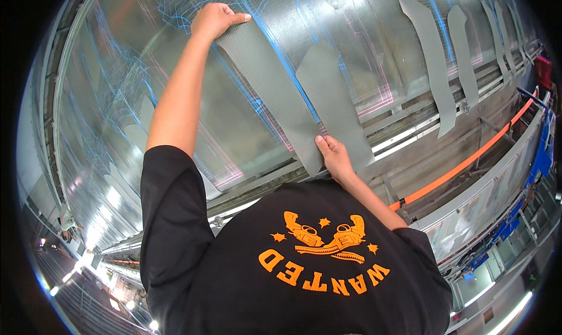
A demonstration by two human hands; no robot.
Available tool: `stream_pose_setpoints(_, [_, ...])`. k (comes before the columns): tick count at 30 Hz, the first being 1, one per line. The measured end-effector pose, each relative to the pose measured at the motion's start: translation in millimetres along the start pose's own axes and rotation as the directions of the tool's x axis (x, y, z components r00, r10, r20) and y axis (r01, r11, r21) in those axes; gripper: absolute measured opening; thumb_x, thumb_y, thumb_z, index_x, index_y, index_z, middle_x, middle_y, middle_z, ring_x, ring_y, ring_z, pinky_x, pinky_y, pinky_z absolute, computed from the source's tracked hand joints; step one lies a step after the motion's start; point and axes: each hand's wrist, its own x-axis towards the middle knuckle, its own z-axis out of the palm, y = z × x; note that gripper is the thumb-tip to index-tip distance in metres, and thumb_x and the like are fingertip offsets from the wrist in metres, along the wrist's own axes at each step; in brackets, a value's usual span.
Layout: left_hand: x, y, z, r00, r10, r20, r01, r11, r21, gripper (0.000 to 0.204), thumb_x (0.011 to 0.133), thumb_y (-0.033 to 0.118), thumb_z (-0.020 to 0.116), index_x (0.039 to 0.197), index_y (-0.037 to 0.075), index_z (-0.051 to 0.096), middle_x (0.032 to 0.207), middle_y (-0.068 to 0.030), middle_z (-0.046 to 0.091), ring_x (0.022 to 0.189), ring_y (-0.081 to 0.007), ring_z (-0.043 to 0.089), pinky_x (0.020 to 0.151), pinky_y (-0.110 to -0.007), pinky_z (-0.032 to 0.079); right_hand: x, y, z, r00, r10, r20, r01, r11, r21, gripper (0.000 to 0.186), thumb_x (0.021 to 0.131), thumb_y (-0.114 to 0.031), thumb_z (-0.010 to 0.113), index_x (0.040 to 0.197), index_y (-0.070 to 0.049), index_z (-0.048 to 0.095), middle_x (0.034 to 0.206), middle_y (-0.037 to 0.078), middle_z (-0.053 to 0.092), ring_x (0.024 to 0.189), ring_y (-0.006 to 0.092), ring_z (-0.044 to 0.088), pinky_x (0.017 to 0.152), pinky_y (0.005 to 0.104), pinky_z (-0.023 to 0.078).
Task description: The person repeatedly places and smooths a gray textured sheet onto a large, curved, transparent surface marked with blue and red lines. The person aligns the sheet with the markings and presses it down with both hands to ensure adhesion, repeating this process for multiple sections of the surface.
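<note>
A long grey strip with a fine woven-looking texture [266,80] lies on the shiny metal table [374,36], its near end hanging past the front edge. At the far end, my left hand [215,22] has its fingers curled and its thumb pressed on the strip's tip. My right hand [336,158] pinches the right edge of the same strip by its near end. Just right of it is a second, wider grey piece [332,89] with a slanted top, partly covered by my right hand.
Blue and pink outlines mark the tabletop. Further right lie several more grey pieces, among them a wavy strip [432,54] and a narrower one [461,48]. An orange rail [468,159] runs beyond the table's front edge. Bright lamps [88,259] show at lower left.
</note>
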Motion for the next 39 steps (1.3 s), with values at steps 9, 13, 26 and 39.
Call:
stream_pose_setpoints(9, [7.7,-7.0,3.7,1.000,0.005,0.019,-0.005,1.000,0.000,0.059,0.065,0.069,0.089,0.071,0.016,0.065,0.072,-0.0005,0.070,0.068,-0.0180,0.068,0.063,-0.036,0.051,-6.1,-30.5,5.4,0.987,0.112,-0.120,-0.121,0.990,-0.077,0.040,0.106,-0.033,0.066,0.083,-0.001,0.069,0.070,-0.002,0.061,0.058,0.0052,0.048,0.052,0.0253,0.039])
stream_pose_setpoints(13, [6.7,-9.1,1.8,0.999,0.033,-0.003,-0.033,0.999,-0.002,0.059,0.066,0.066,0.091,0.070,0.013,0.065,0.068,-0.0026,0.069,0.062,-0.0164,0.065,0.060,-0.032,0.051,-7.4,-33.9,9.2,0.983,0.125,-0.136,-0.135,0.988,-0.068,0.042,0.105,-0.034,0.067,0.080,-0.001,0.069,0.069,0.000,0.063,0.055,0.0066,0.050,0.049,0.0267,0.041])
stream_pose_setpoints(26, [9.9,-12.9,7.6,0.998,0.067,-0.010,-0.067,0.996,-0.050,0.058,0.068,0.063,0.091,0.070,0.012,0.064,0.066,-0.0040,0.068,0.058,-0.0153,0.063,0.057,-0.031,0.049,-6.6,-40.3,12.5,0.978,0.134,-0.158,-0.148,0.986,-0.076,0.041,0.105,-0.034,0.066,0.082,0.000,0.069,0.070,0.003,0.066,0.054,0.0089,0.056,0.048,0.0273,0.045])
stream_pose_setpoints(39, [-1.4,2.5,-5.3,0.999,0.045,0.022,-0.047,0.996,0.078,0.060,0.071,0.067,0.087,0.076,0.012,0.064,0.071,-0.0041,0.067,0.065,-0.0179,0.065,0.061,-0.034,0.049,-3.6,-39.2,13.2,0.976,0.125,-0.176,-0.145,0.984,-0.105,0.042,0.105,-0.033,0.067,0.082,0.001,0.070,0.071,0.005,0.068,0.053,0.0093,0.056,0.047,0.0275,0.046])
